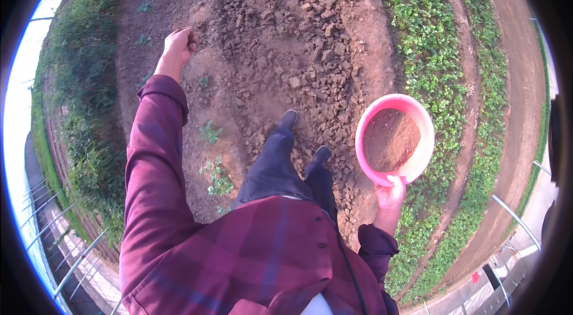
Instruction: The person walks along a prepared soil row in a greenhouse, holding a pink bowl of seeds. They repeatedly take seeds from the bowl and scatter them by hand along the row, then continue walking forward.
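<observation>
In my right hand (391, 192) is a pink plastic basin (426, 138), gripped at its near rim with the thumb over the edge. Loose brown soil-like material (389, 140) partly fills the basin, heaped away from its lower right wall. My left hand (180, 45) is stretched out to the left, above bare soil (197, 19). Its fingers are curled in and look soiled; whether anything is inside them is hidden. Small green seedlings (210, 132) grow in a line below and beyond that arm.
My feet stand on a strip of broken clods (309, 46). A dense low green crop (425, 46) runs along the right. Taller leafy plants (85, 91) border the left. Metal poles (80, 263) and pale sheeting appear at the outer rim. A larger seedling (219, 180) grows near my legs.
</observation>
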`<state>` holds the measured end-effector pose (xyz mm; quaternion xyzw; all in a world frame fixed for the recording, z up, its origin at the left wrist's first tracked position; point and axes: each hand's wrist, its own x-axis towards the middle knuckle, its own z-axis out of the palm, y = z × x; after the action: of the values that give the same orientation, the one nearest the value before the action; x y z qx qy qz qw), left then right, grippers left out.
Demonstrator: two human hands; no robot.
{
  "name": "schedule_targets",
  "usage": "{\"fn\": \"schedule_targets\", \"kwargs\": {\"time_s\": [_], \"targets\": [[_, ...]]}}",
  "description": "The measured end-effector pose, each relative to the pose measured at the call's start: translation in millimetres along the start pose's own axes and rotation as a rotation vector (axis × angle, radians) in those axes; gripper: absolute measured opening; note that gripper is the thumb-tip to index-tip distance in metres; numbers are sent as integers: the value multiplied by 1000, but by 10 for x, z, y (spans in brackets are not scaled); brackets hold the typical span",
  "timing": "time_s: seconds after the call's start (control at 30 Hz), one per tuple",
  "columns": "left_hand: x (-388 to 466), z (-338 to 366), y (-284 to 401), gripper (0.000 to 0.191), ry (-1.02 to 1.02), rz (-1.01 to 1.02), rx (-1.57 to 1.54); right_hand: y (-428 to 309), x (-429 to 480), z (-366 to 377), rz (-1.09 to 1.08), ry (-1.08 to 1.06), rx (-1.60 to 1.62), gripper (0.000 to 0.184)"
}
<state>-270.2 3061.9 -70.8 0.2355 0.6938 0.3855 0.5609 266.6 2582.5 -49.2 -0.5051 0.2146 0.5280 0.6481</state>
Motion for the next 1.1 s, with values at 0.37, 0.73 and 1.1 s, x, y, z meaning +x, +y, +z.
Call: {"fn": "schedule_targets", "kwargs": {"time_s": [0.37, 0.73, 1.1], "targets": [[161, 1294, 844, 28, -372, 188, -348, 156, 6, 151, 2, 55, 44, 58], [623, 99, 756, 30, 42, 137, -53, 252, -130, 732, -38, 137, -68, 41], [161, 133, 80, 16, -395, -230, 205, 433, 59, 1057, -69, -28, -226, 17]]}}
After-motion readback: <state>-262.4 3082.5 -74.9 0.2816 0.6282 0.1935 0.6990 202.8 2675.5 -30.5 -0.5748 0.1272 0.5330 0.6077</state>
